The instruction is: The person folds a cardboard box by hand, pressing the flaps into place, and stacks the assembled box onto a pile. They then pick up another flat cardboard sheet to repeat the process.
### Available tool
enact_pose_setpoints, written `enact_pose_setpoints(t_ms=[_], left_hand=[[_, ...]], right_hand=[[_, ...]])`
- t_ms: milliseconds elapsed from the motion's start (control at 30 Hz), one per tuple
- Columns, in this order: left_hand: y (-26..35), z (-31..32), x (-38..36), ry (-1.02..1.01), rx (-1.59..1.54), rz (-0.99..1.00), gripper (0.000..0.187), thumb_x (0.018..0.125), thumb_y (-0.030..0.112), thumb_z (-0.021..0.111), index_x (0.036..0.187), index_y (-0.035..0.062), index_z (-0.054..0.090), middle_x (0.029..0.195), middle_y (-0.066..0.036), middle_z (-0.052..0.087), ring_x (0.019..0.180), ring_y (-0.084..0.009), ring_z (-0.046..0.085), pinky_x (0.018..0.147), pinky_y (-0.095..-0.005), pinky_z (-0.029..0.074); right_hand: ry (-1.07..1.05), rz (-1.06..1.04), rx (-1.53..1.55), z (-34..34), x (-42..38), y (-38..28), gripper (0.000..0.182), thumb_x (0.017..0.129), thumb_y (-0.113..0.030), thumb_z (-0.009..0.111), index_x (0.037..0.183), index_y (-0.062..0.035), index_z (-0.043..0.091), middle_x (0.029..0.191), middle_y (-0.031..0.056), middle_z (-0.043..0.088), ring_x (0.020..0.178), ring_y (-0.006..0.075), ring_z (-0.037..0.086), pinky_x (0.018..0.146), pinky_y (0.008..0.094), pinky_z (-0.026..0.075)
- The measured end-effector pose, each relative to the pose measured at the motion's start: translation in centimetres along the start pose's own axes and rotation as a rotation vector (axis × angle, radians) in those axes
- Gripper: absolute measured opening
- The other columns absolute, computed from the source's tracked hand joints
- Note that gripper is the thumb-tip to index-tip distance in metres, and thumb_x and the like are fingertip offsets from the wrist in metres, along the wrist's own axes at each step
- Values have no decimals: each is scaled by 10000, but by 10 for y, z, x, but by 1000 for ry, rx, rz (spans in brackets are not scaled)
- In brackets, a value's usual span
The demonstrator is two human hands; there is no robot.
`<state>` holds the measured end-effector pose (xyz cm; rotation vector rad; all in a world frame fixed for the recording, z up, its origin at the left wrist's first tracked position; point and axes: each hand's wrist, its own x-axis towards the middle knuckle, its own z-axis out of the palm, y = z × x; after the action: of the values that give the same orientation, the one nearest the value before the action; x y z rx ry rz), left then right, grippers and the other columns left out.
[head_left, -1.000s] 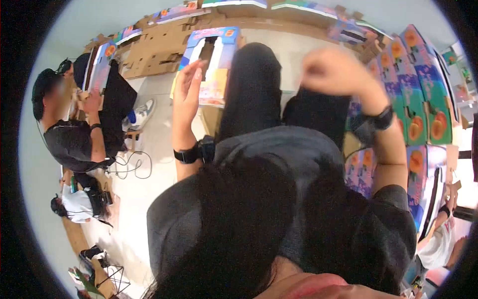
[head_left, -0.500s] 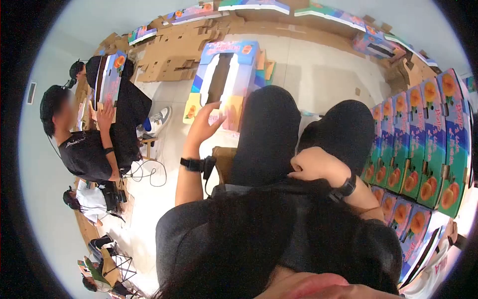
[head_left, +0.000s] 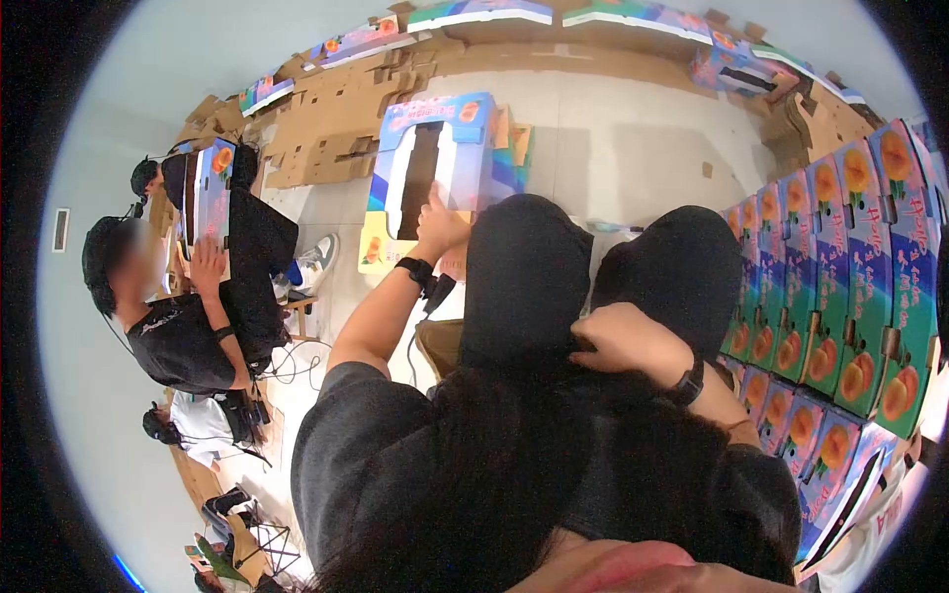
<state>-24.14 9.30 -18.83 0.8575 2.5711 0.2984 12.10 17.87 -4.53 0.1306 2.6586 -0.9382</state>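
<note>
A printed fruit carton [head_left: 474,163] with peach pictures stands on the floor in front of my knees, its top showing a long brown slot framed in white. My left hand [head_left: 442,225] rests on the near right part of this box, one digit stretched out beside the slot. Its other fingers are partly hidden. Against my dark trousers, between the thighs, lies my right hand [head_left: 633,341] with its fingers curled. I see nothing held in it. Both wrists wear black bands.
Stacked fruit cartons [head_left: 820,277] rise close on my right. Flattened cardboard [head_left: 326,124] covers floor beyond the box at the left. A co-worker [head_left: 183,326] in black sits at the left with a hand on another carton [head_left: 213,193]. Cables [head_left: 297,364] lie nearby.
My left hand has moved from hovering over the carton's near edge with fingers spread to resting on its right side. My right hand stays on my lap. The view has shifted slightly.
</note>
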Motion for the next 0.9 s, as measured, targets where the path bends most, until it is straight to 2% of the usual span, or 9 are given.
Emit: enact_pose_setpoints(t_ms=[33,133,167,300,400,433,600,733,900], left_hand=[[-5,6,-2,165,-91,73,1204,699,595,809,1536,16,165,1373,-326,488,1256,-474,527,1050,-515,443],[-11,-5,-14,247,-293,247,1171,648,513,872,1473,-19,235,1332,-313,518,1228,-457,550,1024,-475,472],[-7,-13,-19,263,-314,180,1133,612,459,905,1414,-49,285,1280,-303,547,1183,-432,582,995,-449,492],[-39,-32,-4,216,-723,319,960,671,206,900,1326,1,228,1229,-184,424,1142,-275,503,977,-397,466],[-23,-65,-27,295,-858,390,847,684,202,892,1256,17,295,1163,-159,444,1087,-260,517,963,-396,450],[-11,-80,-43,364,-718,455,808,671,203,893,1214,27,321,1133,-149,457,1071,-259,518,948,-404,451],[34,-137,-117,602,-235,784,640,598,242,897,1002,48,440,997,-138,467,976,-289,512,867,-396,430],[65,-168,-173,681,-210,1160,614,581,245,883,976,63,451,1037,-171,498,983,-312,521,862,-378,423],[88,-186,-243,377,-281,1368,613,547,258,894,987,107,495,1047,-156,534,1017,-349,534,890,-415,433]], right_hand=[[-11,0,5,0,0,1,323,854,-361,723,815,-44,672,753,171,679,757,384,677,673,469,528],[14,-36,-14,3,-5,5,316,855,-354,722,819,-44,677,750,169,678,755,382,677,671,468,527],[26,-47,-17,4,-7,7,312,857,-351,721,821,-43,680,750,167,678,753,381,677,669,466,526],[49,-78,-15,3,-8,4,291,861,-336,718,824,-48,695,743,159,678,741,374,676,661,457,526],[37,-57,37,-9,-8,-3,283,849,-336,720,812,-57,707,786,148,697,765,361,686,669,462,538],[29,-45,62,-12,-7,-5,282,843,-338,720,806,-59,711,809,143,707,779,356,692,673,467,544],[638,-258,30,-24,-11,-13,175,841,-207,733,766,-74,646,718,108,615,698,325,627,612,421,490],[1183,-423,-259,-49,-43,-47,188,724,-58,800,713,-82,614,654,51,505,608,264,540,590,375,449],[1591,-509,-498,-56,-134,-99,76,736,-3,706,722,-43,643,635,64,492,569,261,500,563,383,445]])
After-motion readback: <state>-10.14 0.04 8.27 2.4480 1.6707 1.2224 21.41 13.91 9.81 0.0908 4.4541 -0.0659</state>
